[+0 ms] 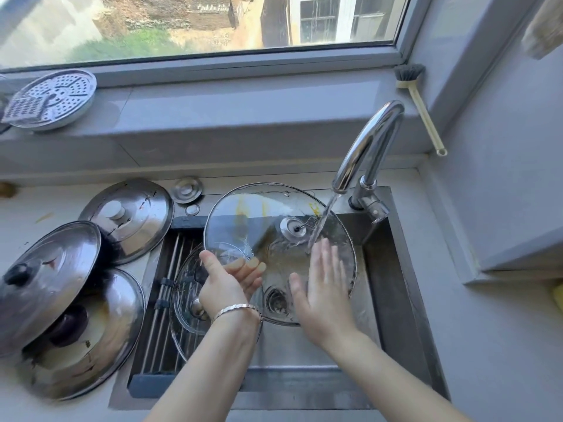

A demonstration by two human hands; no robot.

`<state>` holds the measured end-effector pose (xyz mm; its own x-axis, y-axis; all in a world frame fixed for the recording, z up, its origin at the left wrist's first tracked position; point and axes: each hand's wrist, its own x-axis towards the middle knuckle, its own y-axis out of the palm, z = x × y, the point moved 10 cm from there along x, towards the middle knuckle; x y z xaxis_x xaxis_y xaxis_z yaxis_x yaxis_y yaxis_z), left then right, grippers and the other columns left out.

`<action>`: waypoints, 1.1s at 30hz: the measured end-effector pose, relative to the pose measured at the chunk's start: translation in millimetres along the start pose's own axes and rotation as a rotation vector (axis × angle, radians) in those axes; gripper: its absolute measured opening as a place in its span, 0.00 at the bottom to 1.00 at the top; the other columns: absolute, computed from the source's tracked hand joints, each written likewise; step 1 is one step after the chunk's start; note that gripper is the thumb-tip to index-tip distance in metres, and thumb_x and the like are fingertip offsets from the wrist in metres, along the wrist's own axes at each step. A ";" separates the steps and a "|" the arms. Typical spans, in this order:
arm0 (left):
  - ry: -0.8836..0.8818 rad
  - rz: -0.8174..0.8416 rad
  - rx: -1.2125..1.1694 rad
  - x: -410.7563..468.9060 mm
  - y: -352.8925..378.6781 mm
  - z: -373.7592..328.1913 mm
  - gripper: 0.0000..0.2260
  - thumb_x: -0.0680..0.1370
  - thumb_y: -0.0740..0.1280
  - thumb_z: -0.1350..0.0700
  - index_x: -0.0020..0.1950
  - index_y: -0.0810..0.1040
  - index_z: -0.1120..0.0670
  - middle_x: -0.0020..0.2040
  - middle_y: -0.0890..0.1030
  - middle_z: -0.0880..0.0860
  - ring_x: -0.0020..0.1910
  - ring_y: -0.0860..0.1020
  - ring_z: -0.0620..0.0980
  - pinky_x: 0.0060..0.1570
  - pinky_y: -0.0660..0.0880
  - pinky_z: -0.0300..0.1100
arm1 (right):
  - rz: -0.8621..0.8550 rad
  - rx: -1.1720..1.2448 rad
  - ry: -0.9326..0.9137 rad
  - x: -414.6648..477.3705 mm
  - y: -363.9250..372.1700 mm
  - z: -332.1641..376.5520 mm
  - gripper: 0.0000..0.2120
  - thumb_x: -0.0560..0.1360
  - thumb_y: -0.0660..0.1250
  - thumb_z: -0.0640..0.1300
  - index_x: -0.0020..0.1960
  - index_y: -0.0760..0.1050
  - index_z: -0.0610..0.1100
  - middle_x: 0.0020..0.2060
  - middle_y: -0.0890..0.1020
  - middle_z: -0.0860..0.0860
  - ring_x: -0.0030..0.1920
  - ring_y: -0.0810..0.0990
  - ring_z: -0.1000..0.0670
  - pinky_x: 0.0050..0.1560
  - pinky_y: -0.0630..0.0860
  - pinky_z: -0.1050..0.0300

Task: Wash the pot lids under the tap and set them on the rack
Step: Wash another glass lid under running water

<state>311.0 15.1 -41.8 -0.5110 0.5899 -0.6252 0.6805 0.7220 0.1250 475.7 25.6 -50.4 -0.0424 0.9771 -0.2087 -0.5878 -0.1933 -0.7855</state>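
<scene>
Spanning the top of the view, a window [198,22] sits above a counter [487,345] that holds a steel sink [396,284] in its middle. Over the sink's left part lies a rack [152,324] of metal bars. On the counter left of the rack, three steel lids [128,220] lie crowded together and overlapping, the two nearer ones with dark knobs, the far one with a pale knob. Above the sink basin a glass lid [259,214] is held tilted, its top edge streaked yellow, its metal middle fitting towards the camera. A second glass lid [182,287] lies on the rack, partly hidden behind the left forearm [213,360]. A chrome tap [368,147] curves over from the sink's far right corner, and its water [323,220] runs onto the glass lid just right of the fitting. On the window sill [243,95] at far left sits a perforated steamer plate [53,99]; at the sill's right end a brush [423,108] leans in the corner. The left hand [228,281] grips the glass lid's lower left rim, thumb in front, fingers seen through the glass behind. The right hand [326,287] lies flat with straight fingers on the lid's near face, below the stream. A small steel lid [186,190] rests behind the sink.
</scene>
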 end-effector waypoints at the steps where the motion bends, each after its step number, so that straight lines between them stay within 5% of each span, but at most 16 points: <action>1: 0.004 0.002 0.007 -1.1 -0.1 -0.7 0.26 0.79 0.52 0.39 0.37 0.72 0.60 0.21 0.79 0.51 0.20 0.79 0.45 0.19 0.72 0.31 | 0.007 -0.002 -0.050 -3.2 1.8 5.7 0.38 0.70 0.32 0.64 0.74 0.33 0.45 0.72 0.32 0.53 0.73 0.30 0.55 0.72 0.30 0.58; 8: 0.013 0.051 0.152 -5.4 -10.4 -5.5 0.27 0.79 0.52 0.39 0.35 0.72 0.60 0.21 0.79 0.53 0.19 0.78 0.47 0.19 0.72 0.31 | -0.010 0.157 0.112 70.6 -31.1 -49.4 0.25 0.82 0.45 0.49 0.77 0.45 0.44 0.77 0.47 0.51 0.76 0.42 0.54 0.75 0.41 0.54; 15: 0.020 0.119 0.248 -3.7 -2.3 -10.7 0.26 0.79 0.53 0.40 0.32 0.70 0.60 0.22 0.77 0.57 0.17 0.75 0.48 0.17 0.70 0.32 | 0.085 0.074 -0.143 112.7 -39.5 -23.0 0.25 0.82 0.44 0.50 0.76 0.50 0.42 0.77 0.51 0.49 0.76 0.44 0.52 0.75 0.42 0.53; 19: 0.052 0.106 0.232 -3.2 2.2 -17.1 0.26 0.79 0.54 0.41 0.34 0.72 0.61 0.21 0.79 0.54 0.17 0.76 0.47 0.18 0.70 0.31 | 0.048 0.121 -0.151 76.4 -25.6 -28.7 0.31 0.78 0.41 0.58 0.77 0.44 0.44 0.76 0.45 0.53 0.75 0.40 0.56 0.75 0.40 0.57; 22: 0.055 0.062 0.194 -1.1 6.7 -18.0 0.24 0.79 0.55 0.41 0.36 0.73 0.61 0.21 0.79 0.53 0.18 0.77 0.47 0.19 0.71 0.32 | 0.251 0.165 -0.006 24.3 17.0 -58.0 0.32 0.79 0.39 0.61 0.76 0.38 0.45 0.75 0.38 0.52 0.73 0.36 0.59 0.73 0.38 0.61; 24: 0.042 0.054 0.192 2.1 11.8 -14.1 0.24 0.79 0.56 0.42 0.37 0.73 0.61 0.21 0.79 0.53 0.19 0.78 0.48 0.20 0.72 0.33 | 0.427 0.071 0.095 -6.6 36.4 -76.9 0.29 0.81 0.45 0.55 0.77 0.45 0.43 0.77 0.46 0.49 0.76 0.46 0.54 0.74 0.47 0.58; 26: -0.007 0.078 0.225 -0.2 20.9 -3.1 0.23 0.79 0.57 0.44 0.38 0.73 0.63 0.23 0.79 0.55 0.20 0.78 0.49 0.20 0.74 0.35 | 0.423 -0.067 0.131 -19.5 19.9 -80.8 0.25 0.81 0.51 0.50 0.75 0.56 0.42 0.75 0.57 0.47 0.75 0.57 0.49 0.73 0.56 0.56; 30: -0.173 0.186 0.299 -20.9 45.0 27.6 0.18 0.81 0.57 0.53 0.41 0.73 0.67 0.32 0.79 0.63 0.23 0.79 0.53 0.21 0.77 0.39 | 0.382 0.047 -0.082 -29.1 -33.3 -24.7 0.32 0.77 0.58 0.60 0.76 0.53 0.51 0.75 0.55 0.55 0.74 0.54 0.56 0.72 0.52 0.61; 33: -0.252 0.258 0.313 -37.1 60.6 47.2 0.15 0.80 0.57 0.59 0.41 0.74 0.69 0.25 0.80 0.61 0.20 0.79 0.52 0.18 0.75 0.38 | 0.404 -0.221 -0.222 -33.3 -44.3 -4.6 0.38 0.75 0.62 0.59 0.77 0.46 0.51 0.73 0.60 0.54 0.71 0.63 0.52 0.68 0.63 0.59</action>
<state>396.0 20.0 -47.3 -0.1878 0.6012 -0.7767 0.9135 0.3974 0.0867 506.9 1.2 -11.4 -0.4158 0.8112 -0.4112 -0.3056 -0.5505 -0.7769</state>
